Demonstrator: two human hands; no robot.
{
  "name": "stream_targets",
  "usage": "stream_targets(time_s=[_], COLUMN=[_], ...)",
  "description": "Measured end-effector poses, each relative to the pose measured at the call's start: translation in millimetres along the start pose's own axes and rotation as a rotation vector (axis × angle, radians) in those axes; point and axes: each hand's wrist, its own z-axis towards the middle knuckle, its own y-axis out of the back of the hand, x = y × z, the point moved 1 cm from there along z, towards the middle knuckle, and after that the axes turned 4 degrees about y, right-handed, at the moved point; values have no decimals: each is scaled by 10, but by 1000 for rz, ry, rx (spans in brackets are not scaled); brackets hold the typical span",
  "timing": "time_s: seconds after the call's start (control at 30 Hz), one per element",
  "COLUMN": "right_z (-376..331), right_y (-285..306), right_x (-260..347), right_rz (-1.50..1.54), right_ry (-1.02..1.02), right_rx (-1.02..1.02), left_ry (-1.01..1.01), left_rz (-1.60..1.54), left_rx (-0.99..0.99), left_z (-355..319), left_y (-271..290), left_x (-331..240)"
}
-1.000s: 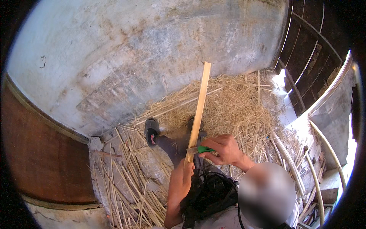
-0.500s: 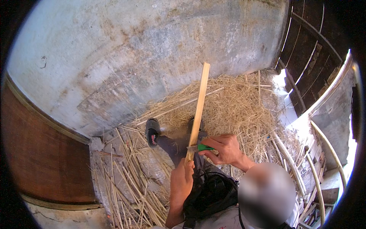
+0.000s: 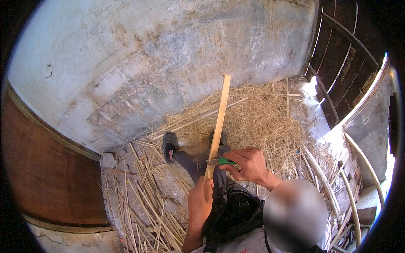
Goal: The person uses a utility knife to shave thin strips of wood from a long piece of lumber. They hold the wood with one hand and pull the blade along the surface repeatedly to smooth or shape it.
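- A stained, pale wall (image 3: 168,63) rose behind a floor strewn with a broad heap of straw-like shavings (image 3: 265,122), while a brown panel (image 3: 50,164) stood at left and dark slats (image 3: 337,71) at upper right.
- A person's left hand (image 3: 200,196) was wrapped around the lower end of a long, pale wooden strip (image 3: 220,116), which slanted up and away over the person's legs, its far end in front of the wall.
- The right hand (image 3: 249,165) was clamped on the green handle of a knife (image 3: 227,161), whose blade lay across the strip just above the left hand.
- Loose thin sticks (image 3: 147,215) littered the floor at lower left, near a dark shoe (image 3: 169,141).
- Curved pale poles (image 3: 366,166) leaned at right, well apart from both hands.
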Motion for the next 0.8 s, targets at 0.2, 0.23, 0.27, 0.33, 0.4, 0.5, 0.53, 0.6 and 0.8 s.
stream_targets(time_s=[0.2, 0.23, 0.27, 0.33, 0.4, 0.5, 0.53, 0.6, 0.8], right_z=[50, 51, 49, 35, 31, 64, 73, 115, 240], right_y=[-18, -19, -21, -45, -67, -72, -90, -78, -84], right_x=[-30, -33, -37, -62, -90, -170, -210, -341, -660], right_rz=[-2, -5, -8, 13, 17, -4, -9, -37, -71], right_ry=[17, 19, 21, 8, -17, -55, -57, -115, -247], right_rx=[-57, -51, -44, -51, -54, -71, -88, -124, -157], left_ry=[-35, -43, -51, -41, -4, -23, -26, -33, -59], left_rz=[38, 32, 27, 27, 36, 52, 78, 131, 145], left_rx=[-24, -30, -36, -32, -13, -9, 4, 30, -2], left_z=[-4, -12, -22, -42, -65, -67, -74, -100, -176], left_y=[-8, -6, -2, 11, 30, 24, 36, 54, -7], left_x=[110, 114, 114, 104, 92, 187, 220, 284, 466])
